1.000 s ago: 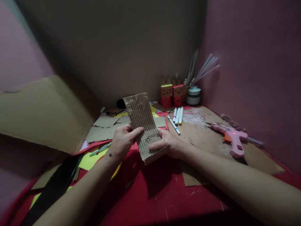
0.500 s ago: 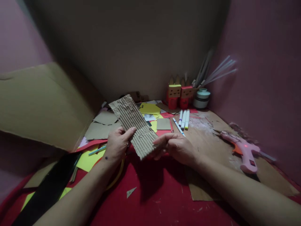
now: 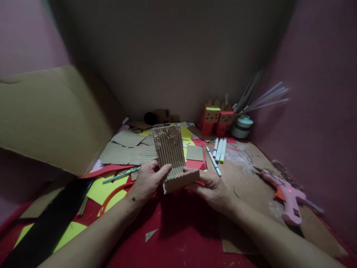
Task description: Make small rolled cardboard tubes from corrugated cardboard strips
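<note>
The left hand (image 3: pixel 147 179) pinches the left edge of a corrugated cardboard strip (image 3: pixel 169 149) between thumb and fingers; the right hand (image 3: pixel 212 188) pinches its lower end, which is folded toward the camera. The strip is held above the red-covered table (image 3: pixel 192 245). Below it lies a small triangular scrap (image 3: pixel 151 235). Farther right are white markers (image 3: pixel 219 150), then a pink glue gun (image 3: pixel 287 193), its light glowing red.
</note>
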Action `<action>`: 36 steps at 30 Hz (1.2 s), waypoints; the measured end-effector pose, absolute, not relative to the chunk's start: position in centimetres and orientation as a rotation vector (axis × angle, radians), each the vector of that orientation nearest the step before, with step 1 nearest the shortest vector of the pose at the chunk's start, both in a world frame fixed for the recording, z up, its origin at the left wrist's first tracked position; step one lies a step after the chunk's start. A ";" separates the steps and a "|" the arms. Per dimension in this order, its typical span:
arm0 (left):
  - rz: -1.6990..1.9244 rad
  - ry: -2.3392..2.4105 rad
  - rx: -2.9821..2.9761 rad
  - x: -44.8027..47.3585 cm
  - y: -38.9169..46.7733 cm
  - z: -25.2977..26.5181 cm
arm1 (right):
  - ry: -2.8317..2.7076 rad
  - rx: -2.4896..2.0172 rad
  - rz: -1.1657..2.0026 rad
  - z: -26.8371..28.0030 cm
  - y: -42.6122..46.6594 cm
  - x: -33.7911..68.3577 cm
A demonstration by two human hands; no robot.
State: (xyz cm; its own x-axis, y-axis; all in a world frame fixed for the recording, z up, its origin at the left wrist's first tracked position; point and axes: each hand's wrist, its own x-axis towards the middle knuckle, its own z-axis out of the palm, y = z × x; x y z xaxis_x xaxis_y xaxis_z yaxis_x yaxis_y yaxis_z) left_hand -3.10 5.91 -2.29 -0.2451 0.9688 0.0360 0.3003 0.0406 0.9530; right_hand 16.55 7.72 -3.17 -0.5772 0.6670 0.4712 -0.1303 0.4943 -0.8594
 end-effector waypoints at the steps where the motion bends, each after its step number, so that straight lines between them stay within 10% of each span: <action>1: 1.219 1.619 1.307 -3.0 5.8 -2.3 | -1.837 -0.485 1.245 -3.4 7.8 16.5; 36: 0.688 1.177 1.395 -2.2 5.1 -1.9 | -1.223 -0.699 1.373 -2.7 8.2 15.8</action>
